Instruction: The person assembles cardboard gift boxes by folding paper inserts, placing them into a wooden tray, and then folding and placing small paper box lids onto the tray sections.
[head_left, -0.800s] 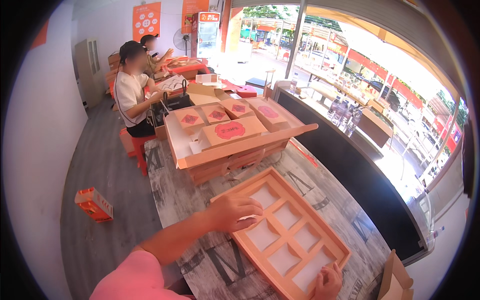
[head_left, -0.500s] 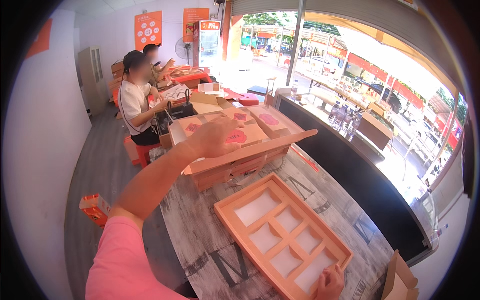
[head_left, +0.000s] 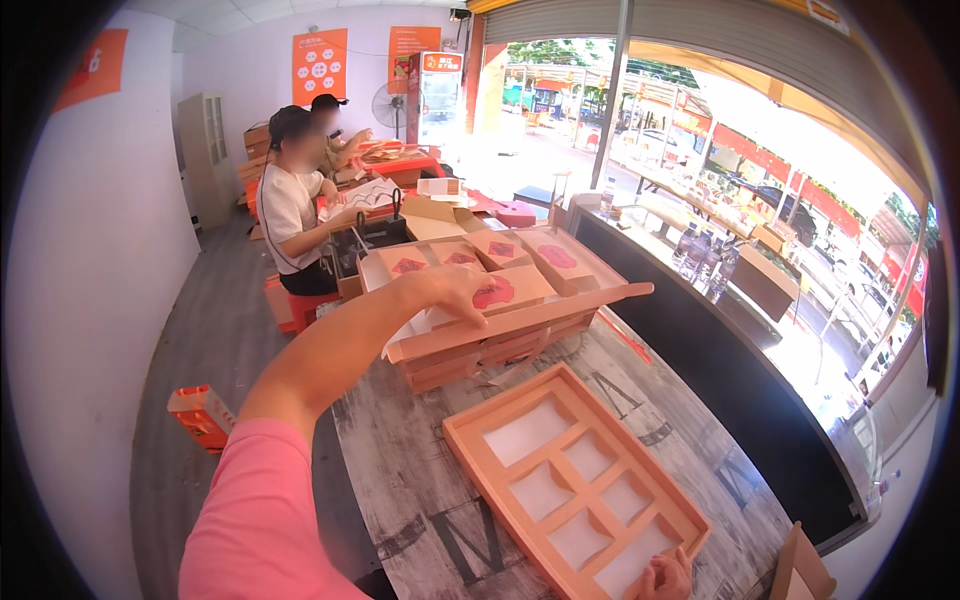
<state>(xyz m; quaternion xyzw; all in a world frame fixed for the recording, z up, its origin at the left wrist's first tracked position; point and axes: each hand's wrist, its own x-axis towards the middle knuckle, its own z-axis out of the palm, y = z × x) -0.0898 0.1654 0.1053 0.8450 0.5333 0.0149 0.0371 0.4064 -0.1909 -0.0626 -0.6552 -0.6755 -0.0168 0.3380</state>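
Observation:
In the middle of the table stands an open cardboard carton (head_left: pixel 520 322) holding several small kraft boxes with red-pink labels. My left hand (head_left: pixel 462 292) reaches over its near rim, with fingers and thumb closed about one labelled kraft box (head_left: pixel 520 290). Closer to me lies a shallow cardboard tray (head_left: pixel 500 490) with a divider of several rectangular openings, white showing at the bottom. The curled fingers of my right hand (head_left: pixel 667 576) grip the tray's rim at its near right corner; its fingertips are partly hidden.
Two people (head_left: pixel 295 205) in caps sit at tables on the far left. Behind the carton are a black holder (head_left: pixel 380 235) and open cardboard. A low black partition (head_left: pixel 700 350) runs along the right. A folded cardboard piece (head_left: pixel 800 568) lies near right; an orange bag (head_left: pixel 200 415) stands on the floor.
My left hand has come down from spread fingers above the carton to close on a labelled box. My right hand stays at the tray's corner. The whole view has shifted slightly.

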